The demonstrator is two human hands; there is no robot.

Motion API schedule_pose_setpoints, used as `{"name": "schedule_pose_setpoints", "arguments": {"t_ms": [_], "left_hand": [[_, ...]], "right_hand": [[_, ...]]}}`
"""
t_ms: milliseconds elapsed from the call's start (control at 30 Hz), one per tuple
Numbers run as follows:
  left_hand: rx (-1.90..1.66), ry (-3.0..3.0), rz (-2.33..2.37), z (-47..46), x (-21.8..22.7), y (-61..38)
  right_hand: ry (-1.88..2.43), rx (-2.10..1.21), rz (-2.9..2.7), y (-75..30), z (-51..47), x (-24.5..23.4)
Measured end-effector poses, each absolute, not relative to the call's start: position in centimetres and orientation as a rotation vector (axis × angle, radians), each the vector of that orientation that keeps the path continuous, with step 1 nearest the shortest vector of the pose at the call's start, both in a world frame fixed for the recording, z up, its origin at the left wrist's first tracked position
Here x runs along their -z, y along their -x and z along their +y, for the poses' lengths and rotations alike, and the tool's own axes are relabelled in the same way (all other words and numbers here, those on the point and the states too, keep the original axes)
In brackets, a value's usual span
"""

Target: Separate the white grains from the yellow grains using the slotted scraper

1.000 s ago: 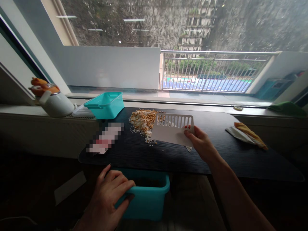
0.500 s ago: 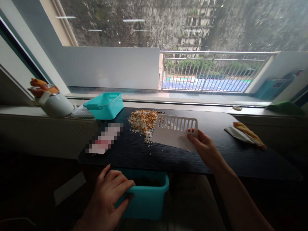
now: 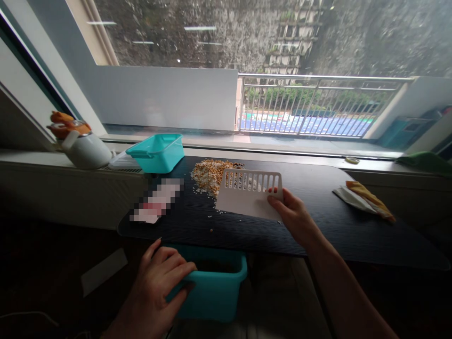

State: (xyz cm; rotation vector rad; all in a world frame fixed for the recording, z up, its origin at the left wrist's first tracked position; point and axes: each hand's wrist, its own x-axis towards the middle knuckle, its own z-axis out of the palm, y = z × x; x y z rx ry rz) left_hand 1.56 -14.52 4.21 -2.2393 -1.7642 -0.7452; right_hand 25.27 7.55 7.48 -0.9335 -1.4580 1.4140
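Observation:
Pinched in my right hand (image 3: 294, 214) is a flat white slotted scraper (image 3: 243, 200), held by its right end above the dark table. Its slots face the window, and its left end covers part of a pile of white and golden grains (image 3: 206, 176). The grains look like rice and corn or soybeans. A few loose ones lie near the scraper's lower edge. My left hand (image 3: 167, 273) is closed over the left rim of a turquoise bin (image 3: 221, 296) just below the table's front edge. The bin's inside is dark, so its contents cannot be made out.
A second turquoise bin (image 3: 158, 155) stands at the table's back left, beside a white pot (image 3: 86, 150) on the sill. A blurred-out packet (image 3: 157, 202) lies at the left. A yellow and white packet (image 3: 367, 200) rests at the right of the table (image 3: 318, 235).
The scraper has shifted left with my right hand, covering more of the pile's right side. My left hand stays on the bin's rim. The whole view has drifted slightly.

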Motion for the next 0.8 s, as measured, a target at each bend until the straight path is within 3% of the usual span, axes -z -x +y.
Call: {"name": "schedule_pose_setpoints", "arguments": {"t_ms": [367, 600, 800], "left_hand": [[0.768, 2.180, -1.791, -15.5, -3.8, 0.0], [0.749, 2.196, -1.747, -14.7, -4.1, -1.2], [0.734, 2.202, -1.779, -14.7, -3.9, -1.2]], "right_hand": [[0.833, -1.492, -1.645, -24.8, 4.5, -6.2], [0.887, -1.390, -1.525, -23.2, 4.9, -4.7], [1.041, -1.086, -1.472, -24.8, 6.8, -4.5]]}}
